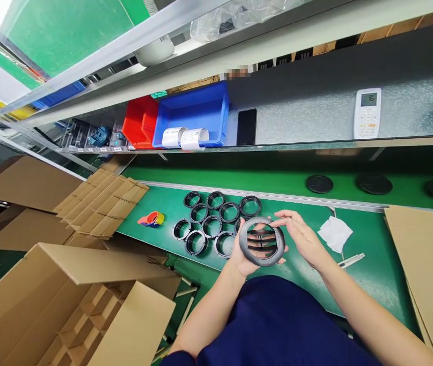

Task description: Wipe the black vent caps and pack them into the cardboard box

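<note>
Head view: green workbench [353, 284] under cluttered metal shelving [315, 145]

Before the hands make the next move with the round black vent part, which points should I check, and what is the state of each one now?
1. Left hand supports the black louvred vent ring from behind: ok.
2. Right hand touches the ring's upper right rim with its fingertips: ok.
3. Slats in the ring unbroken: cannot tell, too small.
4. Loose black rings lie grouped on the green mat, beside the left hand: ok.
5. Open cardboard box with dividers sits to the left: ok.
6. White cloth lies apart from both hands: ok.
</note>
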A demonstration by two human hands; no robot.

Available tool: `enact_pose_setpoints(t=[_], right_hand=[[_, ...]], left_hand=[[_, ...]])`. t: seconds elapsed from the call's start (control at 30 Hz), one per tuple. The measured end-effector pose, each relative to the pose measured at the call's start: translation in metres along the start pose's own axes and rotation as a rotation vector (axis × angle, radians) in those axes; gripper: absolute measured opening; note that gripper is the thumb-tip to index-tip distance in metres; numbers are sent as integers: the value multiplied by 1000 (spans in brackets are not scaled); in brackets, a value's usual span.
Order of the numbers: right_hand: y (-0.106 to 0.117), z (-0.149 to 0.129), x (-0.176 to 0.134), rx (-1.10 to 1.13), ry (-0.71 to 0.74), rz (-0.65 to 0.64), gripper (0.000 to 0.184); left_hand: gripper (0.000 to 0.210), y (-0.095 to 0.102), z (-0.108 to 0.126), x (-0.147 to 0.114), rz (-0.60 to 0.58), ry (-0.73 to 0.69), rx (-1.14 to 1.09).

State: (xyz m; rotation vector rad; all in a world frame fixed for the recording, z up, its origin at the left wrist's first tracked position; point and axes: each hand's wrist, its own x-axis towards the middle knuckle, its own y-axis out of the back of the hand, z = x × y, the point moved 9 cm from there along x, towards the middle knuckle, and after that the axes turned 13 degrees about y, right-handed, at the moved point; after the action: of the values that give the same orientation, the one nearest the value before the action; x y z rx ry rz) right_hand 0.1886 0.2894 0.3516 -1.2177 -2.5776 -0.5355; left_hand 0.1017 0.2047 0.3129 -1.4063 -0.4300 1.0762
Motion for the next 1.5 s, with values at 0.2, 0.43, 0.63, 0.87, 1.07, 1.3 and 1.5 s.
enact_pose_setpoints(t=[0.2, 0.43, 0.63, 0.87, 1.07, 1.3, 1.5], right_hand=[[-1, 13, -10, 71, -63, 7, 49], [3, 22, -9, 126, -106, 46, 50], [3, 32, -9, 125, -116, 62, 50], [10, 44, -8, 173, -164, 115, 47], [13, 50, -11, 272, -206, 178, 46], [12, 52, -14, 433, -223, 206, 47], [9, 47, -15, 444, -229, 206, 48]], left_hand=[[77, 7, 5, 12, 25, 38, -21], [74, 14, 12, 21, 52, 60, -9], [75, 17, 16, 28, 81, 94, -56], [75, 18, 20, 34, 104, 107, -52], [75, 15, 21, 37, 110, 119, -41], [72, 4, 19, 38, 81, 149, 6], [70, 3, 15, 36, 89, 147, -15]])
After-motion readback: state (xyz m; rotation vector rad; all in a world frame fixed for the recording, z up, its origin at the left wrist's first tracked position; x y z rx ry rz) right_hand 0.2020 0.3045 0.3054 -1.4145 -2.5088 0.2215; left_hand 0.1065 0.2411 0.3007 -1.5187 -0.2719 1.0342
